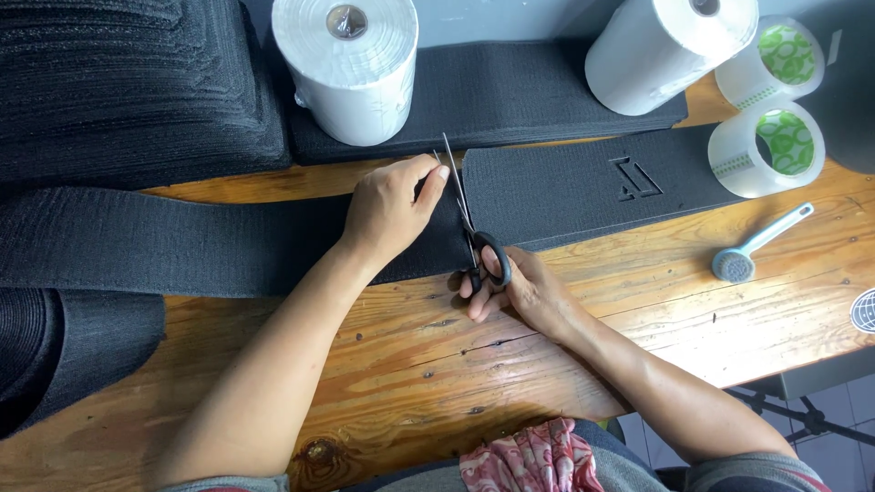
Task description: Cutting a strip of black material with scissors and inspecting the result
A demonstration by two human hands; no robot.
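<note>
A long black textured fabric strip (182, 241) lies across the wooden table (437, 364). My left hand (390, 208) presses on the strip just left of the cut line, fingers pinching its far edge. In my right hand (510, 287) are black-handled scissors (469, 223), their blades open across the strip's width and pointing away from me. To the right of the blades lies a strip section (583, 187) with a cut-out emblem.
Stacked black fabric (128, 82) fills the back left, and a fabric roll (55, 351) sits at the left edge. Two white rolls (351, 68) (661, 50) stand at the back. Two clear tape rolls (770, 146) and a small blue-handled brush (752, 246) lie right.
</note>
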